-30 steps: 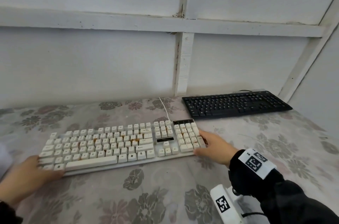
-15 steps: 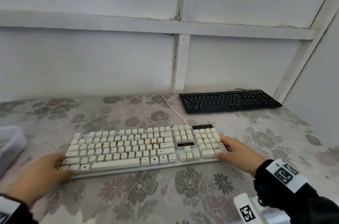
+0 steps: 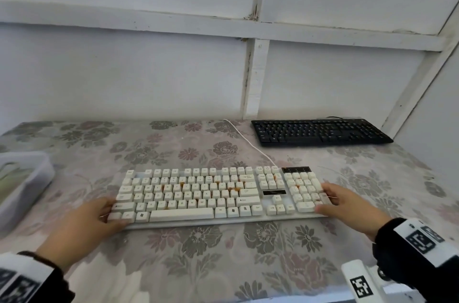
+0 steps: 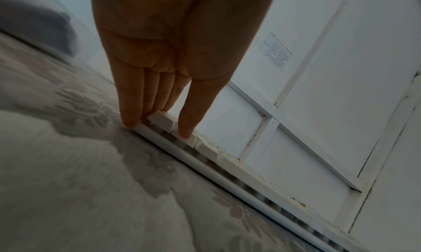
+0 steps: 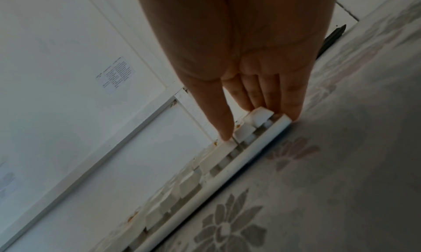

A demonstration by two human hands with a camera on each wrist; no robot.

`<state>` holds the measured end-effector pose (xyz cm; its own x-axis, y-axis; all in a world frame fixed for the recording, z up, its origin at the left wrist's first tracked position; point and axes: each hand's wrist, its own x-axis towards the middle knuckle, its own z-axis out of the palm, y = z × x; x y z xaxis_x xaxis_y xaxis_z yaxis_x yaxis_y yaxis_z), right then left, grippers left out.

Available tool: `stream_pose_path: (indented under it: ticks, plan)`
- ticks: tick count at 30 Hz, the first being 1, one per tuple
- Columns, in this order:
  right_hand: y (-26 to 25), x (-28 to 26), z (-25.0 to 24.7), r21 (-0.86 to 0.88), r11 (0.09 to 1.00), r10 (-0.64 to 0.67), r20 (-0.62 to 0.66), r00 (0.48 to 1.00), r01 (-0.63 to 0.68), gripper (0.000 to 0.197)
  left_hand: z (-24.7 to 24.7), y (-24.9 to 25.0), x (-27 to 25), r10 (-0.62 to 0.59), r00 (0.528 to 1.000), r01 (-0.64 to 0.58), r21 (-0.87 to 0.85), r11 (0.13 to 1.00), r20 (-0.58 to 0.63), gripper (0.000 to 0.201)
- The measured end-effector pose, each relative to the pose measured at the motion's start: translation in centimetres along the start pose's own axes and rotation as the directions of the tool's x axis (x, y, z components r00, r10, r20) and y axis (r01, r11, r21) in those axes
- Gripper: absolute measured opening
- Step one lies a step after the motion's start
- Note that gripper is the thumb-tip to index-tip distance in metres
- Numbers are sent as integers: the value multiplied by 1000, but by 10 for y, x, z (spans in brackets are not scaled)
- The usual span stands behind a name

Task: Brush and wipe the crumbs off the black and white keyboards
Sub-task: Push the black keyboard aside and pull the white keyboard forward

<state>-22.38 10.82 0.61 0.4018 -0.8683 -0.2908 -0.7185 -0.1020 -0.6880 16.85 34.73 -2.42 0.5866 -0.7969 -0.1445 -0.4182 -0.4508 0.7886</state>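
Observation:
The white keyboard (image 3: 198, 193) lies flat on the table in front of me, with orange crumbs (image 3: 232, 189) between several keys. My left hand (image 3: 106, 213) touches its left end with straight fingers, and my right hand (image 3: 325, 199) does the same at its right end. In the left wrist view, the left hand (image 4: 159, 104) has its thumb on a corner key and a fingertip at the frame's corner. The right wrist view shows the right hand (image 5: 257, 100) placed the same way. The black keyboard (image 3: 320, 132) sits at the back right against the wall.
A floral cloth covers the table (image 3: 198, 265). A translucent plastic tub (image 3: 24, 178) stands at the left edge. The white keyboard's cable (image 3: 248, 143) runs back toward the wall. White panelled walls close off the back and right sides.
With both hands at its ends, the white keyboard has come toward me and away from the black keyboard, and now lies straighter. The tub has entered view at left.

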Motion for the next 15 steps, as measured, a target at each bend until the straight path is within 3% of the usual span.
stream_pose_path:
  ticks: [3, 6, 11, 13, 15]
  plan:
    - [-21, -4, 4, -153, 988, -5, -43, 999, -2, 53, -4, -3, -5, 45, 997, -45, -6, 999, 57, 49]
    - [-55, -8, 15, -219, 972, -106, -88, 991, 84, 54, -5, -4, -13, 123, 986, -128, 32, 991, 113, 45]
    - [-123, 4, 72, -128, 961, -251, -21, 968, 246, 54, -27, -10, -26, 229, 967, -239, 84, 967, 110, 68]
    - [-156, 9, 103, -58, 942, -328, 36, 944, 330, 51, -43, -15, -31, 257, 964, -263, 92, 960, 76, 51]
    - [-194, 10, 138, 1, 915, -402, 95, 911, 404, 46, -65, -23, -36, 286, 958, -287, 122, 950, 33, 54]
